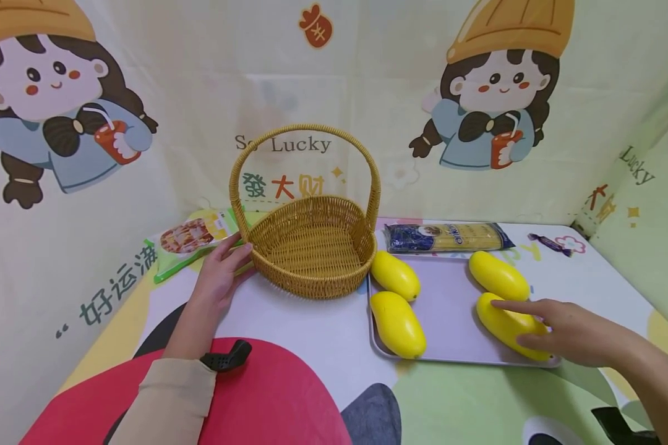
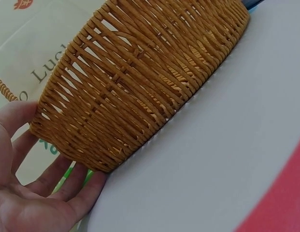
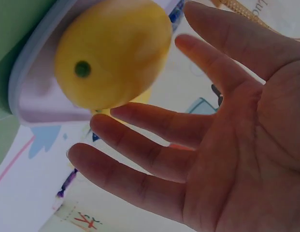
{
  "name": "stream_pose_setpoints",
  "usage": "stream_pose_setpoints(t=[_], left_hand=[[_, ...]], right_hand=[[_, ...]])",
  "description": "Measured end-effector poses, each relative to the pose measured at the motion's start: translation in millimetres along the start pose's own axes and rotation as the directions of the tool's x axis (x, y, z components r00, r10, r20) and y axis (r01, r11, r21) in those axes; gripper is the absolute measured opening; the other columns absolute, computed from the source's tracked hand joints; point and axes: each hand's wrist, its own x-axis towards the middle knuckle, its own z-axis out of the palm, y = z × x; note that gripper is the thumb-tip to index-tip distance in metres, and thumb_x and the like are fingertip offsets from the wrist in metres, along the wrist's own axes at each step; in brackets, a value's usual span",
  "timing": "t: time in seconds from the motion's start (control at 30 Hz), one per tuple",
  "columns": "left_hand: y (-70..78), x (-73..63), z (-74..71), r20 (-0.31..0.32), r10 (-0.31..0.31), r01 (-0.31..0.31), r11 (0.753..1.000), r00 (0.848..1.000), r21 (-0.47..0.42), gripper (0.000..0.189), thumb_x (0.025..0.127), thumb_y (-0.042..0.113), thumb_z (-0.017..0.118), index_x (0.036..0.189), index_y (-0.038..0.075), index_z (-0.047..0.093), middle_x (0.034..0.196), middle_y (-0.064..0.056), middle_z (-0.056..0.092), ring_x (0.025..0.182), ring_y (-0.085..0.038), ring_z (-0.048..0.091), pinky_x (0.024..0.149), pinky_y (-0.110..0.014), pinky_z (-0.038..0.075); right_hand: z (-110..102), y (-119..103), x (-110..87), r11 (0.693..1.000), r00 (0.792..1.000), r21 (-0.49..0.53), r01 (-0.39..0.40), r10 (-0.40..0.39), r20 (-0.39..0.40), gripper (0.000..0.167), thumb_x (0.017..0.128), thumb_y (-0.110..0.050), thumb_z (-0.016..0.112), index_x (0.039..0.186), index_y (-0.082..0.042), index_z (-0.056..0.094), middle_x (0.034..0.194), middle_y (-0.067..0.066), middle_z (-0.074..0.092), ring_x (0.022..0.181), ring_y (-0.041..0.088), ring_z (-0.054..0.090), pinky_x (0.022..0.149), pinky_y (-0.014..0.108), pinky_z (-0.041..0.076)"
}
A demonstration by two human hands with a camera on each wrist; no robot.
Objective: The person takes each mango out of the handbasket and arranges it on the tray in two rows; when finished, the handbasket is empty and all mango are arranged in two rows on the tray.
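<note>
A wicker basket (image 1: 312, 284) with a tall arched handle stands on the table. My left hand (image 1: 219, 272) holds its left side; in the left wrist view the thumb lies at the rim and the fingers (image 2: 67, 186) curve along the woven wall. My right hand (image 1: 562, 330) hovers at the front right yellow mango (image 1: 501, 321) on a tray (image 1: 448, 309). In the right wrist view its fingers are spread beside that mango (image 3: 116, 53), whose green stem spot faces the camera. Whether the fingertips touch it I cannot tell.
Another mango (image 1: 498, 275) lies behind it, and two more, one front (image 1: 398, 324) and one back (image 1: 395, 275), are at the tray's left. A pasta packet (image 1: 448, 238) is behind the tray, a wrapped candy (image 1: 550, 244) to its right. A green food bag (image 1: 192, 238) lies left of the basket.
</note>
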Motion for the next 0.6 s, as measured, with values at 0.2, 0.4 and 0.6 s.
stream_pose_setpoints(t=[0.2, 0.4, 0.6], left_hand=[[3.3, 2.8, 1.3, 0.023, 0.020, -0.021, 0.999, 1.000, 0.032, 0.067, 0.105, 0.034, 0.062, 0.164, 0.029, 0.030, 0.162, -0.011, 0.039, 0.139, -0.022, 0.050, 0.121, -0.046, 0.042], [12.2, 6.6, 2.0, 0.052, 0.034, -0.043, 0.982, 0.998, 0.182, 0.067, 0.107, 0.033, 0.056, 0.166, 0.024, 0.024, 0.161, -0.017, 0.036, 0.145, -0.030, 0.046, 0.119, -0.049, 0.043], [24.1, 0.1, -6.5, 0.110, 0.049, -0.089, 0.915, 0.993, 0.393, 0.072, 0.107, 0.038, 0.055, 0.167, 0.019, 0.020, 0.161, -0.022, 0.037, 0.148, -0.038, 0.043, 0.118, -0.055, 0.042]], right_hand=[[-9.8, 2.9, -3.8, 0.997, 0.992, -0.081, -0.001, -0.009, -0.129, 0.073, 0.097, -0.035, 0.071, 0.157, -0.007, 0.041, 0.135, 0.038, 0.055, 0.097, 0.036, 0.061, 0.071, 0.044, 0.054], [-9.6, -2.4, 1.3, 0.997, 0.973, -0.080, 0.010, -0.028, -0.228, 0.073, 0.098, -0.037, 0.070, 0.158, -0.007, 0.040, 0.143, 0.041, 0.049, 0.120, 0.059, 0.052, 0.086, 0.074, 0.049], [-9.7, -11.3, 10.4, 0.998, 0.960, -0.046, 0.041, -0.052, -0.276, 0.077, 0.098, -0.036, 0.070, 0.160, -0.006, 0.035, 0.147, 0.041, 0.043, 0.125, 0.061, 0.046, 0.090, 0.082, 0.043]])
